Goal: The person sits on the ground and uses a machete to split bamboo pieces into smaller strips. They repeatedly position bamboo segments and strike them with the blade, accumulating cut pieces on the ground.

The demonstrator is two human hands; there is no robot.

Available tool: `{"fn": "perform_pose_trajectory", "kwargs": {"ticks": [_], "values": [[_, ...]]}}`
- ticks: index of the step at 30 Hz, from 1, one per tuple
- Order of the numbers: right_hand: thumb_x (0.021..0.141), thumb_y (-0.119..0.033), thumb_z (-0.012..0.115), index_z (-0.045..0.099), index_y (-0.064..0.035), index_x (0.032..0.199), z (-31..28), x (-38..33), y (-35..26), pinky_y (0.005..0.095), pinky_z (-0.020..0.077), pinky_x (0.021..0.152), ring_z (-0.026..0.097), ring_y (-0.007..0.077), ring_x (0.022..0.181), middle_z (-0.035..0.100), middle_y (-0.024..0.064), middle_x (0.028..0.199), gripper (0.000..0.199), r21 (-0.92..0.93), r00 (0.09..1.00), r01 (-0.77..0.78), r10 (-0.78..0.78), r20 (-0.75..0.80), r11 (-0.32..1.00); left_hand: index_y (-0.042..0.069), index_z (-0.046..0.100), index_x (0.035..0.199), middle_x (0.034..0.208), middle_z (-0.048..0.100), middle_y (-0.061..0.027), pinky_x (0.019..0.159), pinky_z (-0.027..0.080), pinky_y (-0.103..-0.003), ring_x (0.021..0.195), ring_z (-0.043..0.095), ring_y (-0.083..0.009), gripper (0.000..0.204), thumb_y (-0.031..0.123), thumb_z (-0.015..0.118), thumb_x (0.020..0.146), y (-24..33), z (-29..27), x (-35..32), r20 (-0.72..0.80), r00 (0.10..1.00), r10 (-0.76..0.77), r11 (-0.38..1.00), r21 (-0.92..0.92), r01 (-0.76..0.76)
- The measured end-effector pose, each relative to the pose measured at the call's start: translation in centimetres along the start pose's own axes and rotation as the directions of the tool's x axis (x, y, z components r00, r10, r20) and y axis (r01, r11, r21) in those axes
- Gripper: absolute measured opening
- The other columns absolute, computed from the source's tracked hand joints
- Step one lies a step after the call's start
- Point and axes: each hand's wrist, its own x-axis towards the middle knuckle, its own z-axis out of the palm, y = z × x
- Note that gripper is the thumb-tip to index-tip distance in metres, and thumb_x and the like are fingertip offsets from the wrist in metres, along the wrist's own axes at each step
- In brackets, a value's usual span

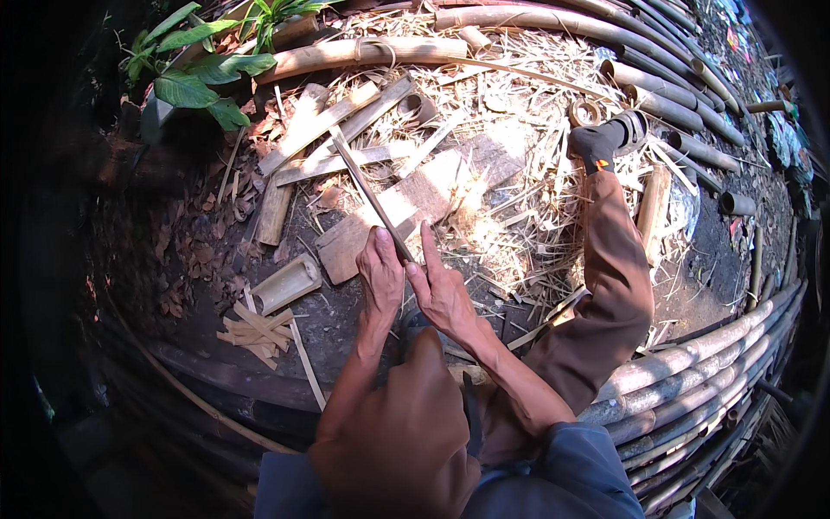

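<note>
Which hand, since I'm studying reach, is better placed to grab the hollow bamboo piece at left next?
Probably the left hand: it is nearer the hollow bamboo piece, while the right hand sits farther across. Both are at the near end of the long strip.

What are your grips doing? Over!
Left grip: holding long dark piece. Right grip: at its near end, index finger extended. Below it: wooden board, partly sunlit.

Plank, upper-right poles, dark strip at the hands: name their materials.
Plank: apparently matt, unpainted wood; flat brown face. Poles: likely bamboo, fairly smooth; round, with hollow-looking cut ends. Strip: slim, dark, dullish; could be metal or bamboo.
</note>
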Motion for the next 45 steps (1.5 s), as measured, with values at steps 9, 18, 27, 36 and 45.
{"fn": "perform_pose_trajectory", "kwargs": {"ticks": [9, 18, 27, 36, 45], "values": [[0.1, -0.037, 0.044, 0.059, 0.0017, 0.113, 0.0, -0.1, 8.2, 0.0503, 0.0473, 0.069, 0.063, 0.0482, 0.077, 0.062, 0.0292, 0.073, 0.044, 0.064, 0.95, -0.313, 0.311, 0.038, 0.947, -0.004, 0.057, 0.086, 0.061, 0.055, -0.0059, 0.048, 0.045, -0.029, 0.051, 0.053, -0.0133, 0.056, 0.041, 0.03, 0.105, -2.7, -2.5, 2.0, 0.047, 0.97, -0.238, 0.967, -0.083, 0.241], [0.101, -0.04, 0.041, 0.062, 0.0032, 0.098, 0.9, 0.0, 14.5, 0.0504, 0.0472, 0.065, 0.062, 0.0441, 0.069, 0.06, 0.0265, 0.069, 0.048, -0.097, 0.992, -0.096, 0.086, -0.097, 0.991, -0.004, 0.056, 0.085, 0.062, 0.059, -0.008, 0.048, 0.045, -0.027, 0.051, 0.055, -0.0135, 0.057, 0.043, 0.029, 0.105, -3.3, -2.3, 4.9, 0.055, 0.966, -0.252, 0.961, -0.105, 0.256], [0.1, -0.036, 0.044, 0.06, 0.0023, 0.095, 0.9, -0.1, 15.6, 0.0512, 0.0451, 0.066, 0.061, 0.0442, 0.074, 0.06, 0.0266, 0.072, 0.041, -0.251, 0.992, 0.019, -0.049, -0.112, 0.968, -0.003, 0.058, 0.089, 0.063, 0.059, -0.0072, 0.049, 0.044, -0.027, 0.053, 0.057, -0.013, 0.053, 0.041, 0.031, 0.105, -3.3, -2.7, 4.1, 0.065, 0.955, -0.29, 0.952, -0.084, 0.295], [0.1, -0.045, 0.04, 0.046, -0.0086, 0.138, -2.0, -1.3, 7.7, 0.0474, 0.0479, 0.083, 0.066, 0.0406, 0.091, 0.067, 0.0284, 0.095, 0.053, 0.044, 0.909, -0.412, 0.407, 0.087, 0.91, 0.003, 0.053, 0.114, 0.099, 0.062, -0.0085, 0.056, 0.043, -0.023, 0.063, 0.055, -0.0094, 0.057, 0.055, 0.037, 0.099, -3.6, -0.9, 4.8, 0.139, 0.962, -0.236, 0.642, -0.72, 0.262], [0.105, -0.035, 0.033, 0.033, -0.0126, 0.149, -4.9, -1.1, -0.2, 0.0243, 0.0355, 0.044, 0.04, 0.0064, 0.048, 0.041, -0.0028, 0.059, 0.05, 0.413, 0.954, -0.28, 0.298, 0.021, 0.867, -0.001, 0.053, 0.118, 0.105, 0.063, -0.018, 0.08, 0.05, -0.036, 0.092, 0.062, -0.0292, 0.027, 0.015, 0.053, 0.096, -5.3, 4.6, 4.8, 0.076, 0.996, 0.043, 0.984, -0.176, -0.029]]}}
